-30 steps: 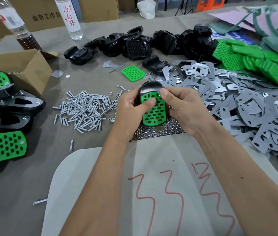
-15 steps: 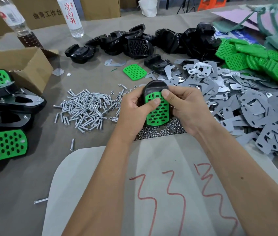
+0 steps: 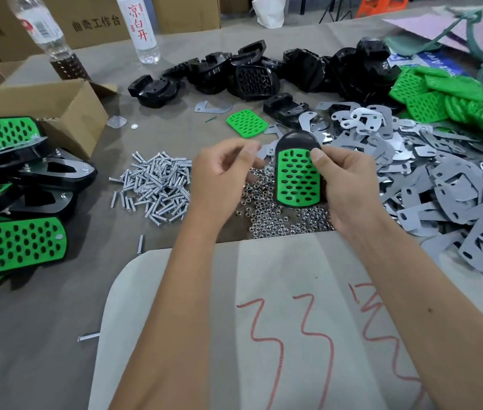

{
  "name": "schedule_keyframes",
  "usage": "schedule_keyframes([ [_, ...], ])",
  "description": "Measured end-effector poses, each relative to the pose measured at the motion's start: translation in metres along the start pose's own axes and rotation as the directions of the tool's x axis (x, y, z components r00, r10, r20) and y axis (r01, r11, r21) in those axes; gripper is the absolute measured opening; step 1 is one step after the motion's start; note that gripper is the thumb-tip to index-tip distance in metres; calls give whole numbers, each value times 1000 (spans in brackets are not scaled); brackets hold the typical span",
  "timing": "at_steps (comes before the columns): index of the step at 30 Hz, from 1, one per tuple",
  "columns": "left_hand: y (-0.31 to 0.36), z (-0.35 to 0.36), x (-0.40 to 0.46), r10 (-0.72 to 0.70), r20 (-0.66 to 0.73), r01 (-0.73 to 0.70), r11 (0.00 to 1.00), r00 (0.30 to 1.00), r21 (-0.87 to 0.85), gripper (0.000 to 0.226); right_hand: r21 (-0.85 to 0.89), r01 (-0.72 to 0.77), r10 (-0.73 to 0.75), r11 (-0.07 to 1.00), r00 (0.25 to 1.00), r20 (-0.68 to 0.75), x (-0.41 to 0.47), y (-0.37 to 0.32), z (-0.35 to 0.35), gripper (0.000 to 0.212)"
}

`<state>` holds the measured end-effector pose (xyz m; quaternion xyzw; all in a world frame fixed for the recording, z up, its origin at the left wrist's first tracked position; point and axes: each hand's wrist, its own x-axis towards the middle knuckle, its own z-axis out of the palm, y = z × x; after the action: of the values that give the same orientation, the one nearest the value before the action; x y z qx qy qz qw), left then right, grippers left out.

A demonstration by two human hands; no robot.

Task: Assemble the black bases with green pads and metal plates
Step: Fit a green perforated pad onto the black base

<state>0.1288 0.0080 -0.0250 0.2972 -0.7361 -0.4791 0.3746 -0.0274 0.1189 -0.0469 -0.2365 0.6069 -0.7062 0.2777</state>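
Note:
My right hand (image 3: 349, 184) grips a black base (image 3: 296, 141) upright above the table, thumb on the perforated green pad (image 3: 297, 177) seated in its face. To its left, apart from the base, my left hand (image 3: 222, 179) hovers over the fasteners with fingers loosely curled and nothing visible in them. More black bases (image 3: 263, 75) are heaped at the back. Green pads (image 3: 456, 96) are piled at the back right, and one loose green pad (image 3: 246, 123) lies in the middle. Grey metal plates (image 3: 456, 187) cover the right side.
A pile of screws (image 3: 157, 184) and a pile of nuts (image 3: 278, 217) lie under my hands. Finished assemblies (image 3: 21, 244) are stacked at the left beside a cardboard box (image 3: 42, 105). Two bottles (image 3: 144, 31) stand at the back. A white sheet (image 3: 263, 276) lies in front.
My left hand let go of the base and moved left over the fasteners. The right hand alone now holds the base with the pad.

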Motion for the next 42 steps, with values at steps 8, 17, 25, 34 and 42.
schedule_keyframes([
  [8,-17,-42,5,-199,128,61,734,972,677,23,-159,62,-58,985,998,30,-1,3,6,14],
  [17,-17,-36,6,-80,22,58,854,997,516,28,-492,363,-432,791,902,-30,-2,3,8,28],
  [25,11,24,-6,-155,152,200,916,976,-348,19,-356,625,-575,695,780,247,-10,0,12,19],
  [34,-4,-8,-3,-115,-179,213,522,977,826,20,-358,551,-486,753,834,262,-16,0,17,14],
  [42,-2,-10,-4,-157,-173,233,603,972,763,10,-408,495,-469,768,867,170,-15,-2,15,9],
])
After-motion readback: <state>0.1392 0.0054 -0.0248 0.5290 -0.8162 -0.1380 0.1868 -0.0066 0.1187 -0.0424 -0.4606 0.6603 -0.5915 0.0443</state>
